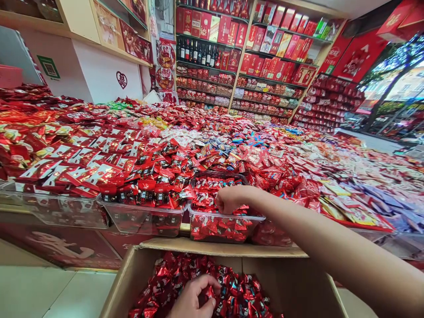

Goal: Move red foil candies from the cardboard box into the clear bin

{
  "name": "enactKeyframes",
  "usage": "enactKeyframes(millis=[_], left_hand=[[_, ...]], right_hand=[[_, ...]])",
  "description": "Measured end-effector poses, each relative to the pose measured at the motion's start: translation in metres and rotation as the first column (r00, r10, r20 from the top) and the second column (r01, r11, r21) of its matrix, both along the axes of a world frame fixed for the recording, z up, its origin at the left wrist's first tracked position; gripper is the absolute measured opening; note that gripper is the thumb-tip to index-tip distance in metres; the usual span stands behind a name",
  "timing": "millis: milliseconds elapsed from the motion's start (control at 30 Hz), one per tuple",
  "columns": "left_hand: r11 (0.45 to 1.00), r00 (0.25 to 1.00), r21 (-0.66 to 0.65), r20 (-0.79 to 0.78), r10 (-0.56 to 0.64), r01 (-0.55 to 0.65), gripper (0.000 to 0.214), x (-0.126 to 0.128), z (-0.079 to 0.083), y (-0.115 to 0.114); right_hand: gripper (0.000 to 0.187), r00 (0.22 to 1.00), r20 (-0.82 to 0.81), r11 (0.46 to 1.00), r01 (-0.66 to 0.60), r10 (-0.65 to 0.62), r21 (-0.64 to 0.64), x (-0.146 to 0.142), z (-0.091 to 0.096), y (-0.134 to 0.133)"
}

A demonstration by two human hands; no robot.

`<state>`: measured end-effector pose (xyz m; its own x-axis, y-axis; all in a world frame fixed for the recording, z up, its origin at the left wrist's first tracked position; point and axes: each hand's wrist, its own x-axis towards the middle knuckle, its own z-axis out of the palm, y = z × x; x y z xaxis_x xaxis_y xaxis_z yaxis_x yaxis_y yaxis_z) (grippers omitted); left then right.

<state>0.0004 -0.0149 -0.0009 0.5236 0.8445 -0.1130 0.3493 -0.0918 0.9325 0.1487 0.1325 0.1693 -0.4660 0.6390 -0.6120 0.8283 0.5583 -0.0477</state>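
Observation:
My left hand [198,293] is down inside an open cardboard box [288,276], its thumb and fingers curled around a red wrapped candy [208,293]. Many more red foil-wrapped candies [235,287] fill the box around it. My right hand [233,198] reaches from the right into a clear plastic bin [228,216] holding similar small red candies [215,227]. Its fingers are folded in a fist, low over the candies, and whatever they may hold is hidden.
To the left stand more clear bins, one of red-and-black packets [155,192] and one of red-and-white packets [76,170]. Heaps of wrapped sweets [318,150] spread behind. Shelves with bottles [198,52] and red boxes [271,66] line the back wall.

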Motion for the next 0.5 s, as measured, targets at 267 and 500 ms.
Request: enactKeyframes(millis=[267,500], left_hand=[[1.0,1.0,-0.019,0.03,-0.008,0.008,0.026,-0.001,0.004,0.0],[1.0,1.0,-0.009,0.007,-0.004,0.004,0.027,-0.001,0.002,0.001]], right_hand=[[0.033,0.994,-0.034,0.976,0.091,-0.099,-0.198,0.004,-0.02,0.017],[0.033,0.969,-0.245,0.999,0.027,-0.032,-0.023,-0.01,-0.021,0.016]])
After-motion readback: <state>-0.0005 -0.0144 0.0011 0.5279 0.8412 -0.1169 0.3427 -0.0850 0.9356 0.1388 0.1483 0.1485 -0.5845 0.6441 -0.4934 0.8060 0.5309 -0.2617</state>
